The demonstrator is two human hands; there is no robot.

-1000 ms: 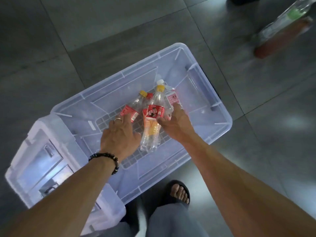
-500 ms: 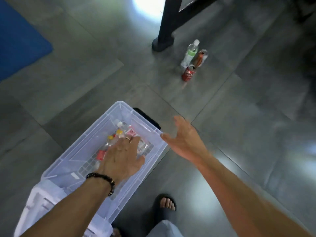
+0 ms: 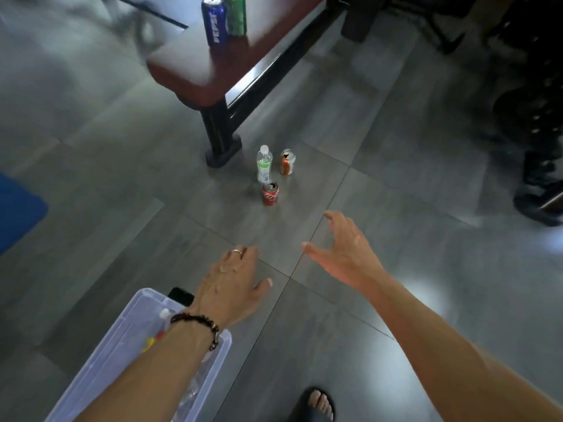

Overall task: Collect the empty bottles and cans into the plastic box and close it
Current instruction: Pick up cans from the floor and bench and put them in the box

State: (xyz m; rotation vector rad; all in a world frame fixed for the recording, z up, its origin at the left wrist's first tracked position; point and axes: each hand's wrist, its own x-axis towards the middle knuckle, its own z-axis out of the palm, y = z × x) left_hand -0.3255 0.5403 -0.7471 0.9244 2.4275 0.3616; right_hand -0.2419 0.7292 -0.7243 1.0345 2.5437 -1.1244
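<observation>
The clear plastic box (image 3: 106,357) sits on the floor at bottom left, bottles inside it partly hidden by my left forearm. My left hand (image 3: 231,283) hovers past the box's far corner, empty, fingers loosely spread. My right hand (image 3: 341,251) is stretched forward over the floor, open and empty. Ahead of both hands stand a red can (image 3: 270,193), a clear bottle with a green label (image 3: 264,163) and an orange can (image 3: 287,162), all upright on the tiles. A blue can (image 3: 215,20) and a green bottle (image 3: 237,14) stand on the table.
A dark red table (image 3: 189,68) with a black leg (image 3: 221,132) stands just left of the floor group. Black chair bases (image 3: 539,178) crowd the right side. A blue mat (image 3: 18,208) lies at the left edge. My sandalled foot (image 3: 318,403) is at the bottom.
Both hands left the box and reached forward over the floor. The view swung up from the box toward the cans and the table.
</observation>
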